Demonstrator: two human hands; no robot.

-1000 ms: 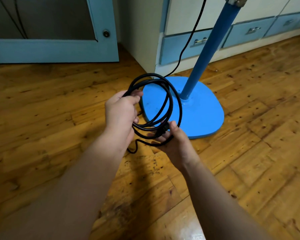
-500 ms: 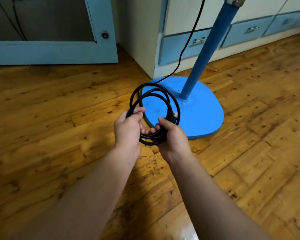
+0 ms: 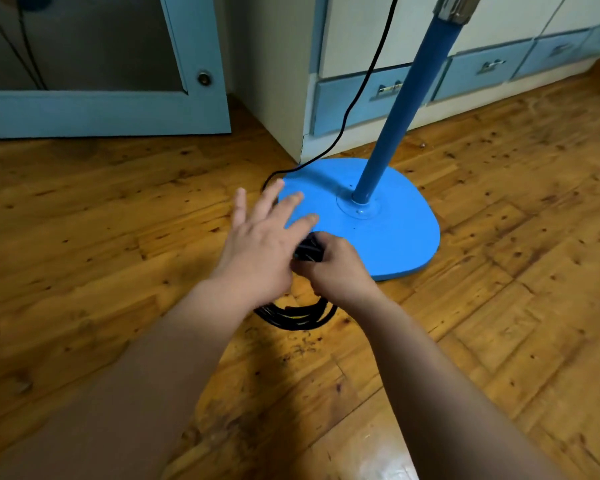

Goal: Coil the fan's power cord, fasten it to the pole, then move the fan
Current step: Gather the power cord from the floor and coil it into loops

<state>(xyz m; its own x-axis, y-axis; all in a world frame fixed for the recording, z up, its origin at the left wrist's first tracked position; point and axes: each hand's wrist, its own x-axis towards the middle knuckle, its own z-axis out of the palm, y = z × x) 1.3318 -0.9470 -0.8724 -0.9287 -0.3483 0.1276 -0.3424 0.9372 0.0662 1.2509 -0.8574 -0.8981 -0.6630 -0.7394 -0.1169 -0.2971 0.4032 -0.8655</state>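
Observation:
The fan's blue pole (image 3: 400, 109) rises from its flat blue base (image 3: 395, 233) on the wooden floor. The black power cord (image 3: 352, 109) runs down from the top of the view to the floor by the base. Its coiled part (image 3: 297, 315) hangs below my hands as a bundle of several loops. My right hand (image 3: 338, 270) is closed around the top of the coil, in front of the base. My left hand (image 3: 262, 242) is spread flat with fingers apart, just left of the right hand, holding nothing.
A cream cabinet with blue drawers (image 3: 354, 95) stands right behind the fan. A blue-framed door (image 3: 194, 64) is at the back left. Wooden floor (image 3: 101, 220) stretches to the left, right and towards me.
The coil has flipped from standing above my hands to hanging below them. My left hand let go of it and opened. My right hand kept its grip.

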